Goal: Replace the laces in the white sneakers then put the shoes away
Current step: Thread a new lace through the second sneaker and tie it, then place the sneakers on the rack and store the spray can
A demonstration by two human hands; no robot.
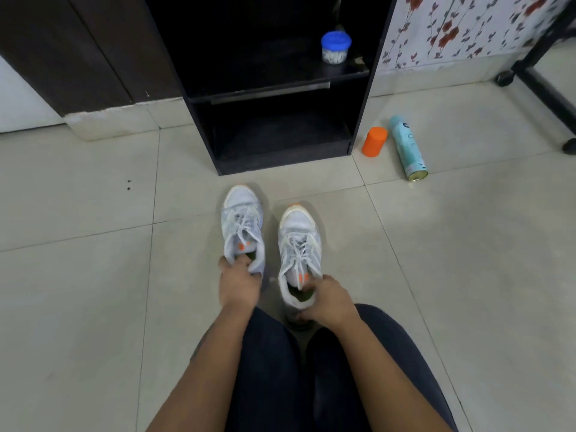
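Heels face the person: left hand grips the left sneaker by its collar, right hand holds the right sneaker at the heel. Both, laced, lie low over the floor, long axes pointing straight away toward the shelf just ahead, its bottom compartment open. Left sneaker is nearer it.

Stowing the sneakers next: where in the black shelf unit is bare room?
Bottom compartment looks bare. Upper shelf is free left of the blue-lidded jar. Floor right of the unit holds an orange container and spray can.
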